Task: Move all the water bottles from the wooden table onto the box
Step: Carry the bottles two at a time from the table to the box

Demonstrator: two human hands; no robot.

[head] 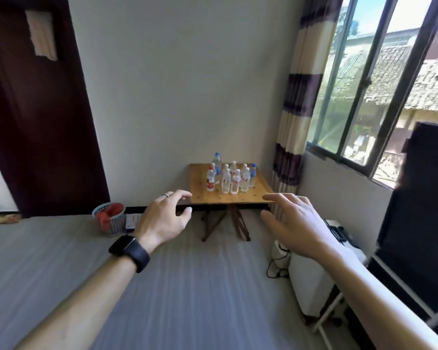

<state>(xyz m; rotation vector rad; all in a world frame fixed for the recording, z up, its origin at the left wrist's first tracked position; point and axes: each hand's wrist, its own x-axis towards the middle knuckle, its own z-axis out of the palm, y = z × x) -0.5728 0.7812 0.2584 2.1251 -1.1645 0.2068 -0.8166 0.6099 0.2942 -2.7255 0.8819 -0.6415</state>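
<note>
Several clear water bottles with red or blue labels stand clustered upright on a small wooden table in the far corner under the window. My left hand, with a ring and a black watch on the wrist, is stretched forward with relaxed, slightly bent fingers and holds nothing. My right hand is also stretched forward, fingers spread and empty. Both hands hover in the air well short of the table. No box is in view.
A grey floor stretches between me and the table. A blue mesh basket with red contents stands by the wall at left, beside a dark door. A white appliance with cables and a dark screen line the right wall.
</note>
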